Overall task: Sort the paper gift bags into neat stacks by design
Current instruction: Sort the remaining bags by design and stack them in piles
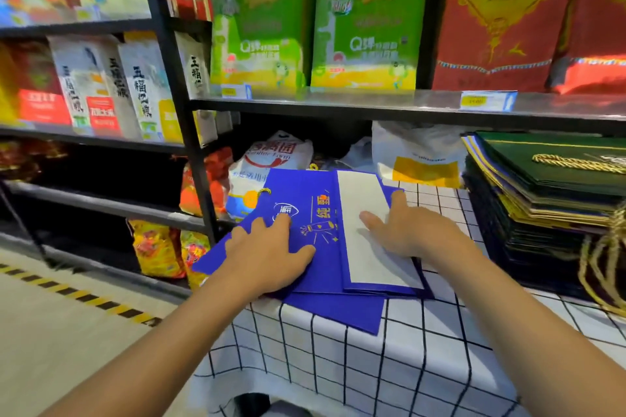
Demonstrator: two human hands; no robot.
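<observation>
Here I see both arms reaching forward, the left hand [271, 249] and right hand [404, 228] lying flat with fingers spread, pressing on the blue gift bags [321, 240]. Those bags lie fanned unevenly at the checked tablecloth's [389, 359] left corner. A dark green bag stack [542, 193] rises well to the right, shelves [338, 105] behind.

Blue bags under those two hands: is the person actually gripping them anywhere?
No grip. The left hand and right hand press flat on top of the blue gift bags.
</observation>
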